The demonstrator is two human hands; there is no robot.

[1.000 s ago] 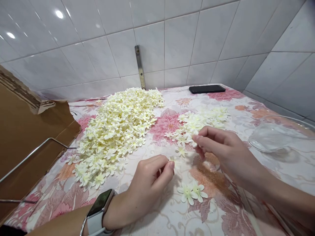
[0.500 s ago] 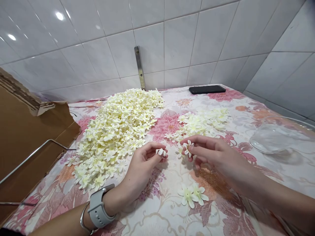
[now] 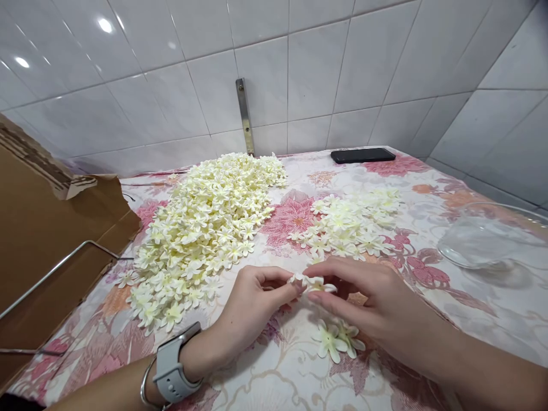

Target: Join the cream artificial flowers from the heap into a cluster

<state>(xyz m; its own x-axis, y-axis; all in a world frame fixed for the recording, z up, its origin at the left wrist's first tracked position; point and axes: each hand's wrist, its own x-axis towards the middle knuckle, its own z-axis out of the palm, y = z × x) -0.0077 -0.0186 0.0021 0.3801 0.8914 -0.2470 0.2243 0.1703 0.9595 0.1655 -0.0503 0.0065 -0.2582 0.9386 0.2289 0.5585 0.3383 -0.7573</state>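
My left hand (image 3: 261,308) pinches a small white artificial flower (image 3: 298,279) between thumb and forefinger. Another pale flower (image 3: 319,285) is gripped by the fingertips of my right hand (image 3: 359,291). The two blossoms meet or nearly meet between my hands; whether they are joined I cannot tell. Below my right hand lie two loose flowers (image 3: 331,341), side by side on the cloth. A large heap of cream-white flowers (image 3: 205,222) rises to the left, and a smaller pile (image 3: 351,220) spreads just beyond my right hand.
A floral tablecloth (image 3: 274,382) covers the table against a tiled wall. At the back right lies a black phone (image 3: 363,155). A clear bowl-like item (image 3: 471,245) sits on the right. An open cardboard box (image 3: 55,245) with metal rods stands at the left.
My hands have come together, the right moving left and slightly down, the left slightly right and down. The flowers they hold, apart before, are now next to each other.
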